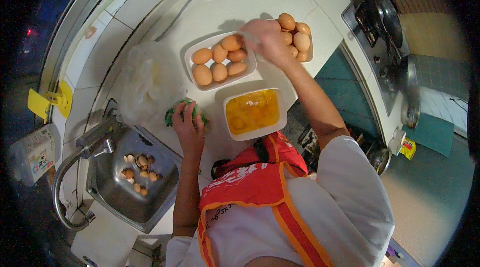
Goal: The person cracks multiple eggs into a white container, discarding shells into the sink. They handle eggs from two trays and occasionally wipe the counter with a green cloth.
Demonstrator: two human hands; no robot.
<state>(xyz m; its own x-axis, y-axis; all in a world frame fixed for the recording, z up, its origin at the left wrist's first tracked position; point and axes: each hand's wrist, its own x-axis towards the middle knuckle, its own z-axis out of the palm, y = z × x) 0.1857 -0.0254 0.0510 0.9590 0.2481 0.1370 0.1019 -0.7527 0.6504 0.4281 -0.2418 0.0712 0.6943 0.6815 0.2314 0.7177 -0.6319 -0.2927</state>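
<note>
My left hand (188, 124) lies with bent fingers over a green item (173, 114), perhaps chopped greens, beside the sink. I cannot tell whether it grips it. My right hand (265, 40) is blurred in motion between two trays of brown eggs, and its fingers are hard to make out. Several eggs (219, 53) sit in the left white tray (187, 50). More eggs (301, 41) are piled in the right tray (311, 55), partly covered by that hand. Close to my body stands a white container (283, 113) of raw cracked egg (252, 111), with yolks showing.
A cloudy plastic bag (148, 79) rests left of the egg tray. Broken eggshells (142, 165) lie in the steel sink (112, 188), under a curved tap (60, 188). At the right are a stove (378, 56) and a black pan (388, 19). A cable (187, 6) crosses the counter.
</note>
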